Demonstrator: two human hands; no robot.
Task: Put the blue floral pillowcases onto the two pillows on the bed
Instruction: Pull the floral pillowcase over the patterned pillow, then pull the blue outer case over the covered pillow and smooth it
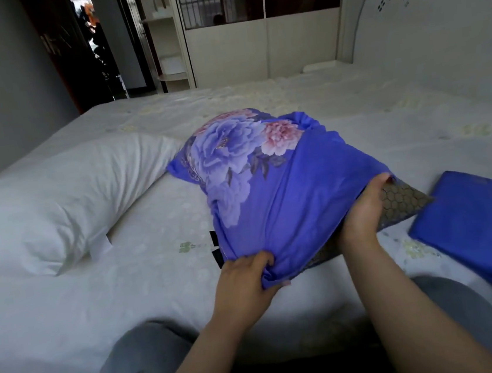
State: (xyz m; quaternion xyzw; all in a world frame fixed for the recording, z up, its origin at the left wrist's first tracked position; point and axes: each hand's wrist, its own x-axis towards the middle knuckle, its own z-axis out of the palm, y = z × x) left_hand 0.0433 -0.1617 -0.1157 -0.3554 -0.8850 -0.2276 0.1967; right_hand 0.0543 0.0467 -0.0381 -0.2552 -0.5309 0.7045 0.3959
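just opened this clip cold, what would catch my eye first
The bright blue floral pillowcase mid-bed, pulled most of the way over a pillow with a dark honeycomb corner still showing. Both hands work its near edge: left hand gripping bunched fabric, right hand at the opening. A bare white pillow lies left.

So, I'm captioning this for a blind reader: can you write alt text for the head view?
Two bare hands pull a blue floral pillowcase over a dark honeycomb-patterned pillow on a white bed: the left hand grips the case's near hem, the right hand holds its open edge. A bare white pillow lies left, a folded blue pillowcase right.
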